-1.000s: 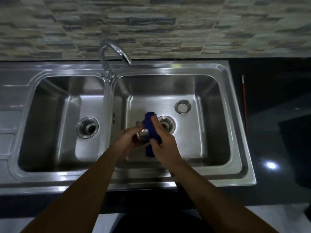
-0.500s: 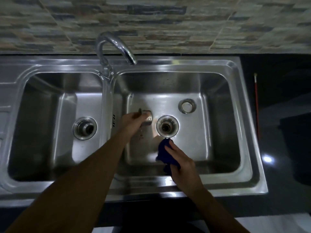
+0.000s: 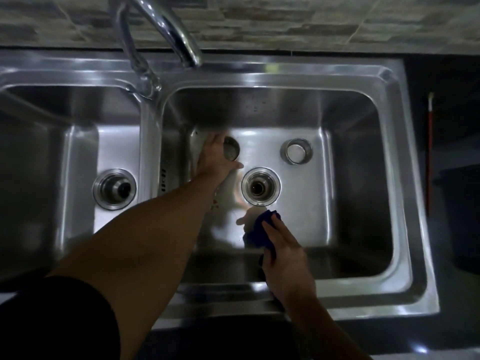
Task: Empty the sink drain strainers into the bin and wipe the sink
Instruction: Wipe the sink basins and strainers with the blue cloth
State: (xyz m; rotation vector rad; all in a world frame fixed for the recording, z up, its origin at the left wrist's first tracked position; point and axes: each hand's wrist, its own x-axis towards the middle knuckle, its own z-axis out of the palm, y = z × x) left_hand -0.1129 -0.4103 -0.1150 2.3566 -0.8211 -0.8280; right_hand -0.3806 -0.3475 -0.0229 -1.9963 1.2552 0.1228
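A double steel sink [image 3: 405,178] fills the view. My left hand [image 3: 214,158] reaches into the right basin and holds a metal drain strainer [image 3: 232,151] at the floor's back left. The right basin's open drain [image 3: 261,187] lies just right of that hand. A second strainer [image 3: 296,151] stands on the basin floor at the back right. My right hand [image 3: 281,252] grips a dark blue cloth [image 3: 259,231] against the basin floor just in front of the drain. The left basin's drain [image 3: 114,188] shows a dark fitting in it.
The chrome tap [image 3: 166,35] arches over the divider between the basins. A thin red-handled stick [image 3: 430,141] lies on the dark counter right of the sink. A stone-tile wall runs behind.
The hands parted after holding strainer and cloth together. My left hand carried the strainer back and left in the basin; my right hand brought the cloth down in front of the drain. The view moved closer.
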